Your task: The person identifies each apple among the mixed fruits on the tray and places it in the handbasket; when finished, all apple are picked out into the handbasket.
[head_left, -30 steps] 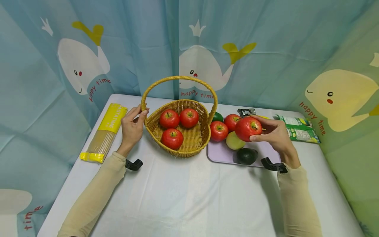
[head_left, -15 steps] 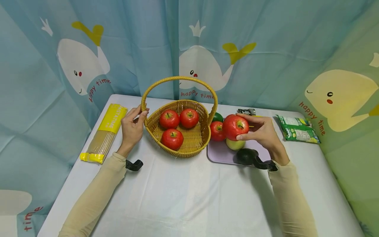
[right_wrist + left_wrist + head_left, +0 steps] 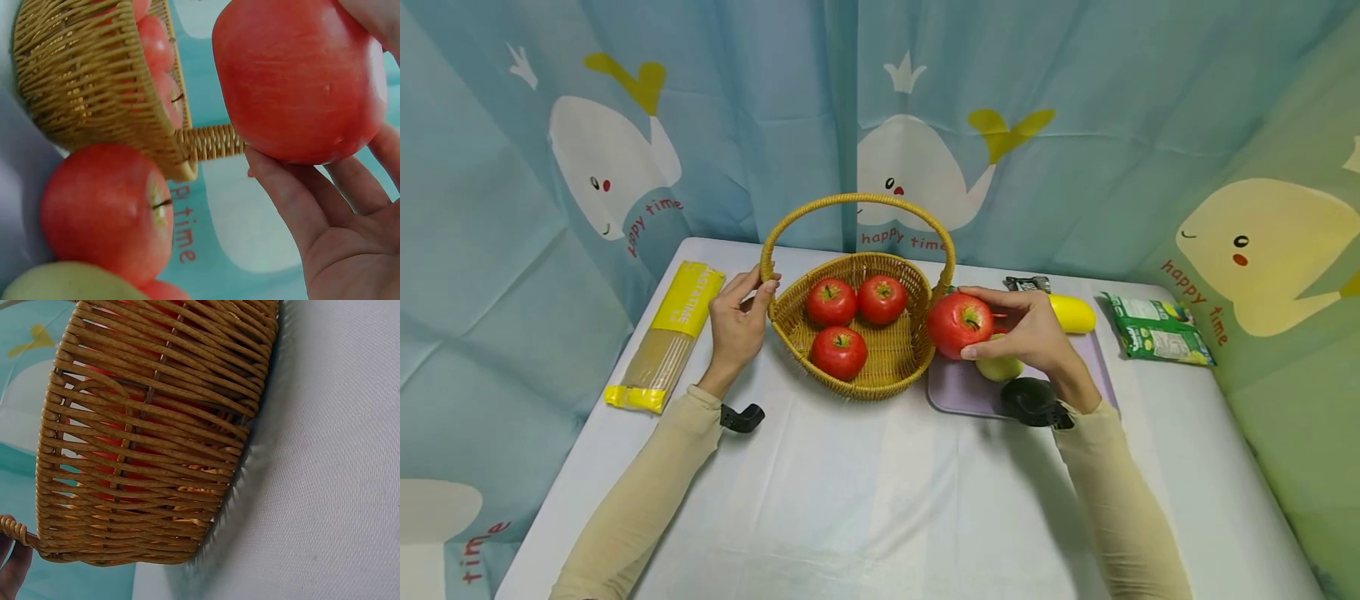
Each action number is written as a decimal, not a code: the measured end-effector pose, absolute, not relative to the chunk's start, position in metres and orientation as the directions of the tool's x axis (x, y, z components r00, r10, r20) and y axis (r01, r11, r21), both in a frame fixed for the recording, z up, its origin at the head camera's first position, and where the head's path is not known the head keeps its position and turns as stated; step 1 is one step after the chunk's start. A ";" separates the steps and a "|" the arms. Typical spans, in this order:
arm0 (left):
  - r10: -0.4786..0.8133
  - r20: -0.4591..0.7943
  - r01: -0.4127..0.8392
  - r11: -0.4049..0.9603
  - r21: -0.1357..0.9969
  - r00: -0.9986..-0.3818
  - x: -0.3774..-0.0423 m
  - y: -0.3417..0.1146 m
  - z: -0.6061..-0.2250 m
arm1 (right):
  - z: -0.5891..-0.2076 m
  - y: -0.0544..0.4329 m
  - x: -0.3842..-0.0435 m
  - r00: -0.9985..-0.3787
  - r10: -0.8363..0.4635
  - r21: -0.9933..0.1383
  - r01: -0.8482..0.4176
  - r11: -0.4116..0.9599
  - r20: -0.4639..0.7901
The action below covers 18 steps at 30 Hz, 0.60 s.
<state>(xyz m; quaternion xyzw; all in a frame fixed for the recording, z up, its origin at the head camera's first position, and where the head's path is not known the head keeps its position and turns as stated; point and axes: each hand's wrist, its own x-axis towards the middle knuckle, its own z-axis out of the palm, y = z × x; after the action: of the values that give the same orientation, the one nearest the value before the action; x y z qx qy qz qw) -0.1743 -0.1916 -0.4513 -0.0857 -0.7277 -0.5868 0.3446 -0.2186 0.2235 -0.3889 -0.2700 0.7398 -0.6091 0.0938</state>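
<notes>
A woven basket (image 3: 891,354) with a tall arched handle stands mid-table, with three red apples (image 3: 838,352) inside. My left hand (image 3: 736,325) pinches the handle's left base; its fingertips (image 3: 15,569) also show in the left wrist view. With fingers and thumb, my right hand (image 3: 1026,329) grips another red apple (image 3: 957,325) in the air, overlapping the basket's right rim. Below that apple, a lilac tray (image 3: 962,400) bears a pale green fruit (image 3: 1000,368) and a dark avocado (image 3: 1026,396). The right wrist view shows a red apple (image 3: 106,212) beside the basket.
A yellow pasta package (image 3: 673,325) lies at the table's left. On the right are a yellow rounded object (image 3: 1072,315), a small black packet (image 3: 1028,284) and green snack packets (image 3: 1157,329). A whale-patterned curtain (image 3: 775,100) hangs close behind the table.
My right hand has carried the apple leftward from over the tray to the basket's right rim, uncovering the yellow object. The left hand keeps its hold on the handle.
</notes>
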 end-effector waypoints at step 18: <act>-0.284 0.601 0.522 0.307 0.795 -0.747 -0.165 -0.183 -0.436 | -0.381 0.184 -0.224 -0.779 -0.608 -0.921 -0.336 0.197 0.154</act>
<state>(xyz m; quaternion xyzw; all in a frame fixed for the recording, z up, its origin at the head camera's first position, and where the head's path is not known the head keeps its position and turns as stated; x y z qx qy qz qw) -0.1651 -0.1829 -0.4357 -0.0816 -0.7307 -0.5829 0.3459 -0.2244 0.1837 -0.3814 -0.3091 0.7636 -0.5533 0.1231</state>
